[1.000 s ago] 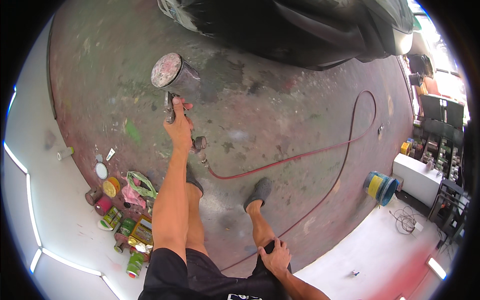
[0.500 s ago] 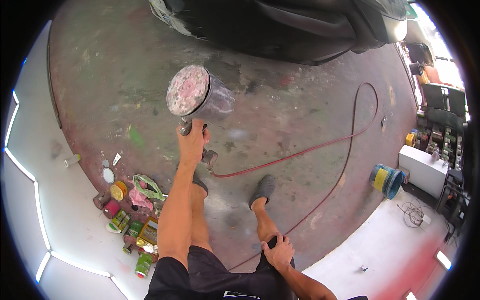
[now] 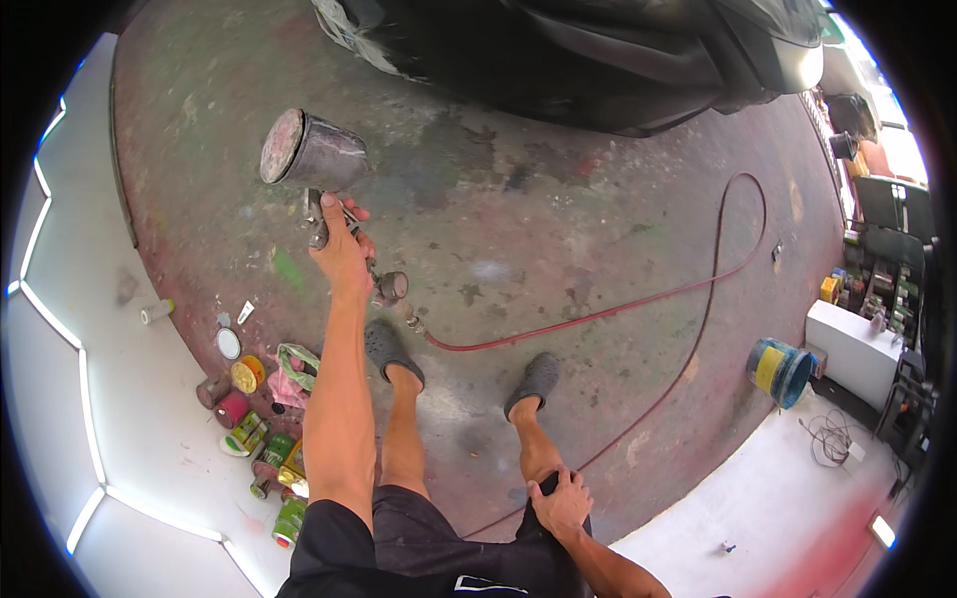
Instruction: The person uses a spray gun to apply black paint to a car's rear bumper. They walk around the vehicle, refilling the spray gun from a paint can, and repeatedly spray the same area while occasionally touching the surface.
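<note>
A paint spray gun (image 3: 316, 224) is gripped in my left hand (image 3: 342, 249), which is stretched out ahead of me. Its large paint-crusted cup (image 3: 332, 153) sits on top, tilted so that the stained lid faces left. Below the hand a round gauge (image 3: 395, 286) hangs at the handle's base, where a red air hose (image 3: 538, 330) joins. My right hand (image 3: 563, 503) rests on my right knee, fingers spread over the edge of the black shorts and holding nothing.
At the far side stands a large black car part or bumper (image 3: 598, 70). The hose loops across the stained floor to my right. Paint cans (image 3: 232, 409) and a pink rag (image 3: 289, 384) crowd the left wall. A blue bucket (image 3: 793, 374) lies right, near a white box (image 3: 852, 344).
My left hand has swung the spray gun to the left, and its cup has turned so the lid shows more edge-on. My right hand stays on the knee. The whole view has shifted slightly.
</note>
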The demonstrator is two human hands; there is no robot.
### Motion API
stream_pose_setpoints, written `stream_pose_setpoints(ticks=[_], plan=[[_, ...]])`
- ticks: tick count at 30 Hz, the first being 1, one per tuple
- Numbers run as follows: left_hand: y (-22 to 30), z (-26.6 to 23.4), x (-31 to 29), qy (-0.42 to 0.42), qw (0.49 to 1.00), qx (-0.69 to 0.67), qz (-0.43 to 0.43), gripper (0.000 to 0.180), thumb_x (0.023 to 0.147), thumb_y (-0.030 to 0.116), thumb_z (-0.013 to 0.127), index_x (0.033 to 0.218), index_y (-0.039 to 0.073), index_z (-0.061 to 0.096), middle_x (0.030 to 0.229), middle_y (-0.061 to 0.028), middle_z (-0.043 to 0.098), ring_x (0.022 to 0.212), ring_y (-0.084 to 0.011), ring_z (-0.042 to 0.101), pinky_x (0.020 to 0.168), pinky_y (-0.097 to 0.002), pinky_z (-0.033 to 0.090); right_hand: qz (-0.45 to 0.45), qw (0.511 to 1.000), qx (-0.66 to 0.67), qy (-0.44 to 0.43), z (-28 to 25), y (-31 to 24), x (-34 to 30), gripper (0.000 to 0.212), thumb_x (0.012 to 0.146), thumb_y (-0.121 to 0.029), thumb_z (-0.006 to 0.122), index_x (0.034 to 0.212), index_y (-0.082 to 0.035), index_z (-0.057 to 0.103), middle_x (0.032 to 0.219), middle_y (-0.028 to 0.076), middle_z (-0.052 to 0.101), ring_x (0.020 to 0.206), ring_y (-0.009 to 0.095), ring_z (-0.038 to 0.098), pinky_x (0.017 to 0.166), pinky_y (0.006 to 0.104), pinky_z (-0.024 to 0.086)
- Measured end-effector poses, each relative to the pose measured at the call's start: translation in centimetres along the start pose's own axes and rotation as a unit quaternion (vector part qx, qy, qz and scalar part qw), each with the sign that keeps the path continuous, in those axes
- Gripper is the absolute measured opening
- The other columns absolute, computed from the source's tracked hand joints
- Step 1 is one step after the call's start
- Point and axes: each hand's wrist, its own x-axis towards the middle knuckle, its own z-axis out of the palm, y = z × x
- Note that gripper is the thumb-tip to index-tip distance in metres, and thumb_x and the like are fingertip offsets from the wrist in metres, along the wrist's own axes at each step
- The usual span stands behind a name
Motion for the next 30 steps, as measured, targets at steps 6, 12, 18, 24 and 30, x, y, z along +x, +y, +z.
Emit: stream_pose_setpoints(ticks=[6,12,18,24,30], plan=[[0.8,1.2,-4.2,-0.126,0.99,-0.014,-0.063,0.04,0.109,0.044,0.068,0.108,0.004,0.067,0.082,-0.0092,0.068,0.047,-0.0101,0.047,0.044,-0.0285,0.037,0.003,1.0,-0.003,0.006,0.2,0.0,0.1,0.08,0.088,-0.057,0.077,0.152,-0.014,0.055,0.151,0.022,0.055,0.133,0.047,0.057,0.112,0.0579,0.043],[2.5,1.6,-6.0,-0.251,0.964,-0.032,-0.085,0.036,0.111,0.039,0.065,0.106,0.004,0.066,0.084,-0.0098,0.069,0.047,-0.0097,0.046,0.046,-0.03,0.037,0.003,1.0,0.006,-0.001,-0.1,-0.2,0.0,0.078,0.089,-0.057,0.077,0.151,-0.014,0.055,0.151,0.022,0.055,0.134,0.046,0.056,0.113,0.0569,0.042],[3.4,1.7,-1.4,-0.121,0.991,-0.005,-0.05,0.042,0.109,0.046,0.067,0.104,0.004,0.065,0.082,-0.008,0.067,0.047,-0.0101,0.045,0.044,-0.0299,0.037,-0.001,1.0,0.009,0.006,0.2,0.0,0.0,0.079,0.09,-0.057,0.077,0.151,-0.013,0.055,0.152,0.022,0.054,0.135,0.046,0.055,0.112,0.0567,0.042],[4.4,0.6,2.3,0.01,1.0,0.014,0.0,0.049,0.108,0.055,0.065,0.105,0.006,0.064,0.087,-0.0069,0.065,0.049,-0.0112,0.041,0.049,-0.0315,0.037,0.007,1.0,0.005,-0.002,-0.1,-0.2,0.0,0.081,0.089,-0.057,0.077,0.153,-0.012,0.055,0.153,0.023,0.053,0.136,0.047,0.055,0.114,0.0569,0.042],[5.5,0.0,0.8,-0.037,0.999,0.009,-0.012,0.052,0.107,0.058,0.065,0.106,0.006,0.064,0.087,-0.0066,0.065,0.049,-0.0113,0.041,0.049,-0.0318,0.037,-0.002,1.0,-0.013,0.001,-0.1,-0.2,0.1,0.08,0.091,-0.058,0.075,0.152,-0.012,0.053,0.152,0.023,0.054,0.134,0.047,0.055,0.111,0.058,0.043]])
